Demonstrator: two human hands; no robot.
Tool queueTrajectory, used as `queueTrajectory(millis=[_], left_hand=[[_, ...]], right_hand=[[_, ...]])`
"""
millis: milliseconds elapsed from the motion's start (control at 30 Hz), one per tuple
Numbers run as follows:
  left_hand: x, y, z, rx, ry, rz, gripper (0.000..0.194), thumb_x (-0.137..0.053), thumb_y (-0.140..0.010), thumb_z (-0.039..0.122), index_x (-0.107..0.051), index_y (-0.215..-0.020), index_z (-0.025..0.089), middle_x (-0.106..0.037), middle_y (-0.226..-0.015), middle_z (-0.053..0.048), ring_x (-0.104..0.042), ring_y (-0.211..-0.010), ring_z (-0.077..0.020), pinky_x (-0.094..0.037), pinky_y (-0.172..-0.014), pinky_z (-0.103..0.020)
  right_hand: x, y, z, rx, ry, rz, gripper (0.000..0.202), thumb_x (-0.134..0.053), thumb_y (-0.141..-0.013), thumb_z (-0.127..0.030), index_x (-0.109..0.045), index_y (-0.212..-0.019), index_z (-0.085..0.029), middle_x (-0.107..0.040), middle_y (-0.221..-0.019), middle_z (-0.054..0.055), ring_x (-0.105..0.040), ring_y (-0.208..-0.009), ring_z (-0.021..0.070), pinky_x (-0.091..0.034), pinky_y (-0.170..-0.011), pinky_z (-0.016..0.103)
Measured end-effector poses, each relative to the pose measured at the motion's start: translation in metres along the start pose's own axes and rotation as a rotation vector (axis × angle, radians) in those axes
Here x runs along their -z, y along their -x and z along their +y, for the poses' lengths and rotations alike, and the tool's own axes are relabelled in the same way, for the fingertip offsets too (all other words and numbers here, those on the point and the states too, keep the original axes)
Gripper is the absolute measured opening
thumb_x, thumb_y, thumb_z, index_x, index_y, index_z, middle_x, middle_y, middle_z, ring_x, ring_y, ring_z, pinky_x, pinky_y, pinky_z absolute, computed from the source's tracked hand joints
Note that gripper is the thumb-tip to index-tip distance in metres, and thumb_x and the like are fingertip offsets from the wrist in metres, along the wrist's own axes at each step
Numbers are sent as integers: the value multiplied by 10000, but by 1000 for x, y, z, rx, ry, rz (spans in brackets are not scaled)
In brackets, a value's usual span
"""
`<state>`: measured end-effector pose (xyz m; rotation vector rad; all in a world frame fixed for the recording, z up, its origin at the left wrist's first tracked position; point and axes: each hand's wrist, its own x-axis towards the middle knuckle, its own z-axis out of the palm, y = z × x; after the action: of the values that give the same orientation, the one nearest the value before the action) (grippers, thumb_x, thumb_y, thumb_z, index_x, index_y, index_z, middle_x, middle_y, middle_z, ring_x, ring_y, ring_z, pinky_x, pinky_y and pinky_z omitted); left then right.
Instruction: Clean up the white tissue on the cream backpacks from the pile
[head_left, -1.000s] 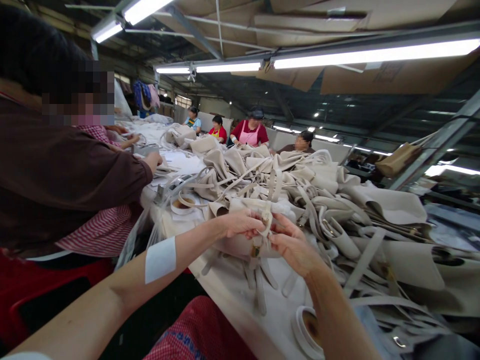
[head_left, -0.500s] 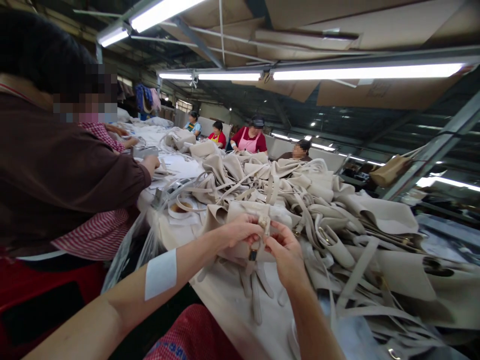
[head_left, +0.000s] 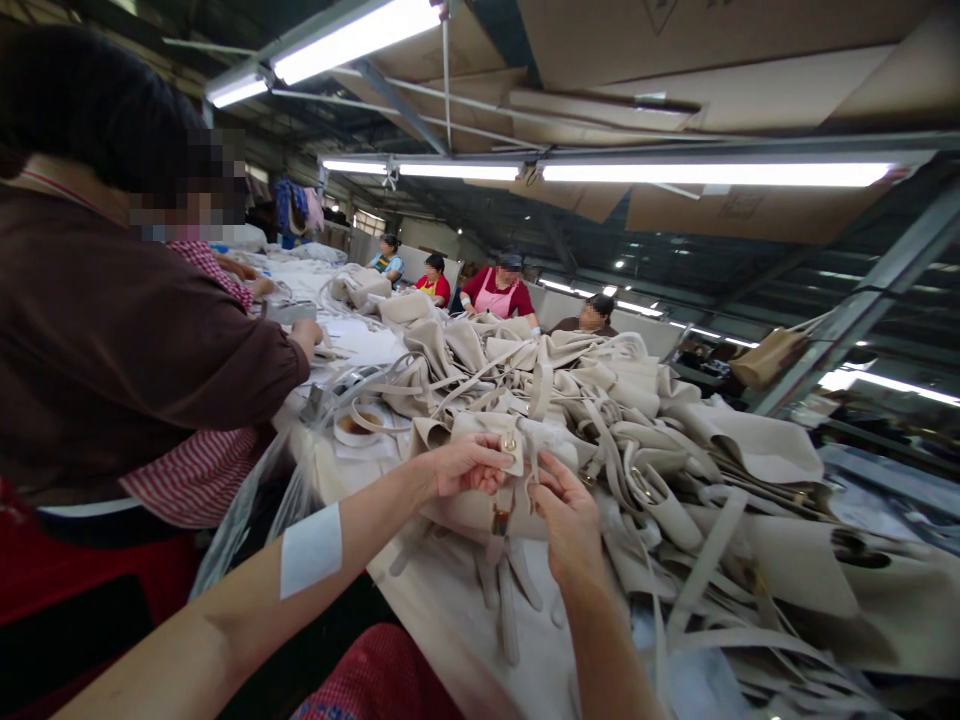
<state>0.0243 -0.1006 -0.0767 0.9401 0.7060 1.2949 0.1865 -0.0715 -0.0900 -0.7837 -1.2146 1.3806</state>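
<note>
A beige bag [head_left: 469, 510] lies in front of me at the edge of the pile, with straps hanging down over the table. My left hand [head_left: 469, 467] pinches a beige tab [head_left: 512, 452] that carries small gold-coloured metal fittings. Just right of it, my right hand [head_left: 568, 505] has thumb and fingers closed on a narrow beige strap [head_left: 533, 465]. The strap and the tab are a little apart. Below the hands, a gold-coloured buckle [head_left: 500, 519] shows on the bag's front.
A large heap of beige bags [head_left: 630, 400] spreads behind and to the right. At left a person in a brown top [head_left: 142, 320] works close by. A tape roll [head_left: 360, 424] and clear plastic [head_left: 259, 490] lie left of the bag. Several people sit beyond the heap.
My hands have moved slightly apart; the tab, earlier against the strap, now stands separate in my left hand. The camera view has shifted a little.
</note>
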Motion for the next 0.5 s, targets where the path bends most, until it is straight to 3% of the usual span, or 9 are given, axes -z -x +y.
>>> queueTrajectory(millis=[167,300,500], left_hand=[[-3,-2,-8,-82,-107,40,370,-892,-521,256,-656,-774,125,-643,-622,10,-540,-477,-61,-407,-466,-172],[-3,-2,-14,-139,-171,50,336,-866,-553,300,-666,-761,128,-642,-621,6,-533,-483,-66,-408,-491,-191],[-2,-4,-17,-181,-267,109,290,-828,-538,291,-646,-688,122,-611,-609,13,-527,-510,-71,-383,-496,-193]], right_hand=[[-5,-6,13,117,123,71,504,-780,-524,-299,-661,-990,-152,-683,-702,-4,-597,-623,165,-454,-574,277],[-4,-11,23,162,194,46,490,-804,-557,-391,-650,-964,-164,-671,-722,2,-607,-664,187,-486,-637,316],[-3,-3,18,304,290,69,347,-748,-654,-385,-639,-913,-182,-673,-769,10,-606,-696,187,-478,-673,314]])
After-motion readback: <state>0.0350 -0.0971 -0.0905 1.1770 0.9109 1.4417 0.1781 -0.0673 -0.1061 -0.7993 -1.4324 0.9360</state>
